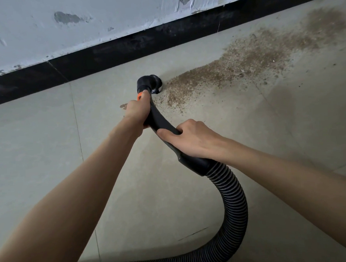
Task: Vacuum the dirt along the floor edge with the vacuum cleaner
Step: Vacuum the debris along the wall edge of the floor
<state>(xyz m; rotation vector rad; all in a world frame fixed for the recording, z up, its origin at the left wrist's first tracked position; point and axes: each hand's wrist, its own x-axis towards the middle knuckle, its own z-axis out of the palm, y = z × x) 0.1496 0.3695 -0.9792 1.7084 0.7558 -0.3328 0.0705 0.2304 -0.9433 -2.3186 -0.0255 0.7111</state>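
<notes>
A black vacuum nozzle (149,83) rests on the tiled floor at the left tip of a brown dirt patch (243,63). The dirt spreads from there to the right, toward the black skirting (122,51). My left hand (137,110) grips the curved black handle tube just behind the nozzle, beside an orange button (139,96). Lower on the same tube, my right hand (190,138) grips it above the cuff. A ribbed black hose (235,206) loops down from the cuff and off the bottom left.
A pale wall (80,25) with chipped patches rises above the skirting. Beige floor tiles (37,143) with thin joints run left and below. A small brown speck (123,106) lies left of my left hand.
</notes>
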